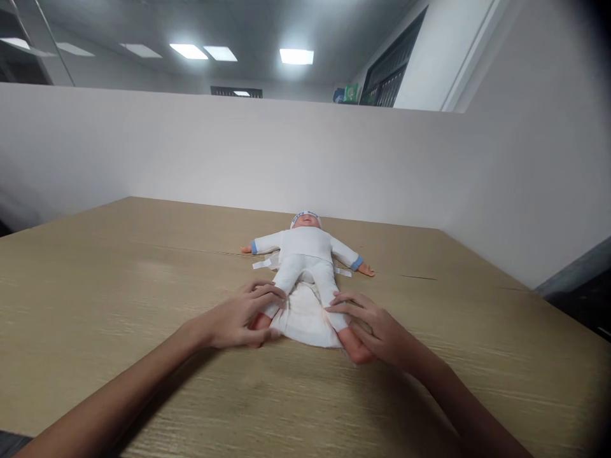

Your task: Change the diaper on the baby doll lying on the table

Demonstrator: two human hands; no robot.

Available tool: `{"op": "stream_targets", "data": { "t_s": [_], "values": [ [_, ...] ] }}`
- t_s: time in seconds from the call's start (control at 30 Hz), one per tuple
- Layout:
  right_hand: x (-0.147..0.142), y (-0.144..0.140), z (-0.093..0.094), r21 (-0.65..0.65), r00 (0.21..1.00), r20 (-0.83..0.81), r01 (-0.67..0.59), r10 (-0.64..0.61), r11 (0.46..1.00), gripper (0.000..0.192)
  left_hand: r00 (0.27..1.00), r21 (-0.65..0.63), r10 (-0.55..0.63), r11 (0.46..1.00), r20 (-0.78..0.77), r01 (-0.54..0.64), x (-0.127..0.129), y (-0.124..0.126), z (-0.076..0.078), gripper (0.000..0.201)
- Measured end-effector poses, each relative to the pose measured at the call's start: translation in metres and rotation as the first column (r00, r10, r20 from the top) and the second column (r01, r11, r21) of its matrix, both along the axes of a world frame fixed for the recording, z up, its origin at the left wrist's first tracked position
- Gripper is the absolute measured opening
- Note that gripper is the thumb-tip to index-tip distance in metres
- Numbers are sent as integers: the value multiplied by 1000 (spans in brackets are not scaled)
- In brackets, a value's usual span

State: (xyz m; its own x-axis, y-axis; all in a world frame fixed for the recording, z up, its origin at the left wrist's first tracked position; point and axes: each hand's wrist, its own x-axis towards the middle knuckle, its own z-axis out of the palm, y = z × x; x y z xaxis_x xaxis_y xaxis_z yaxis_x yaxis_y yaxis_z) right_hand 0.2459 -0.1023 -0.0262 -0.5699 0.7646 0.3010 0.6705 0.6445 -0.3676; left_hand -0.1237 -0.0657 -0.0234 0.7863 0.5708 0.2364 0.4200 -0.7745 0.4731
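1. Head view: looking at a doll [308, 245] flat on its back on a wood-grain table [143, 273], head toward the pale wall [238, 140], feet at the near end. Dressed in white top [305, 242] & trousers [286, 273] w/ blue cuffs [356, 263], plus a printed hat [294, 220].
2. Lying under the hips: a white nappy [308, 318], wide near end spread flat b/w the legs, tabs [261, 264] out at both sides. Not fastened, afaict.
3. Left hand [243, 315]: draped over one lower leg, fingers loosely spread at the trouser hem, thumb apart near the foot.
4. Right hand [370, 321]: much the same on the other leg, fingers loosely spread. Can't tell how hard it's pressing (ditto the left).
5. Handling, imo: prob light, soft & floppy in the clothed body, firmer at the bare feet [358, 353]. Not esp. fragile. Might slide a bit on that tabletop.
6. Best held by both lower legs, just above the feet. For the nappy, pinch the outer edge or tab bases, gently b/c thin stuff like that could tear.
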Motion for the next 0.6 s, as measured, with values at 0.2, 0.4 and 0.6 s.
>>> {"op": "stream_targets", "data": {
  "t_s": [0.2,0.4,0.6],
  "values": [
    [-33,-26,-8,153,972,188,114,-142,982,66,982,126,189,975,-26,-184,26,-15,-13,36],
    [-41,-13,-5,169,951,205,200,-233,965,34,968,68,247,966,51,-250,31,-1,-5,22],
    [-41,42,30,93,955,-157,268,-252,959,28,888,-130,346,938,304,-321,39,54,21,38]
  ]
}}
